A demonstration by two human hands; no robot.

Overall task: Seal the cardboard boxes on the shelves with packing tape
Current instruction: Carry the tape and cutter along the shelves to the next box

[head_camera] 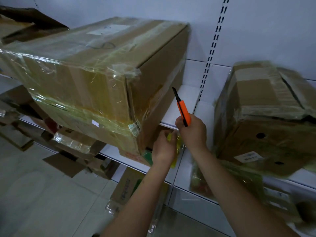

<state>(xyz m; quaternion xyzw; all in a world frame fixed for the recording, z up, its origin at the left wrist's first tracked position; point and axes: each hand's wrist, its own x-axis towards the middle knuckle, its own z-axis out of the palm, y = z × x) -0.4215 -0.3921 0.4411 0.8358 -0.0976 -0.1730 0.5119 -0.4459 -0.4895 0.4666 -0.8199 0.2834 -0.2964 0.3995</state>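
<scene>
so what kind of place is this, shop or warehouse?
Likely a shop stockroom or storage area. White metal shelving hangs on slotted wall uprights, holding tape-wrapped cardboard boxes, with more flattened cardboard lower down. The right hand holds an orange utility knife.

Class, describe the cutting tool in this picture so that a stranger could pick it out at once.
Start at the large tape-wrapped cardboard box on the white shelf. Just past its right-hand corner, the right hand grips an orange utility knife, black blade pointing up. It is the only bright orange thing among brown boxes.
</scene>
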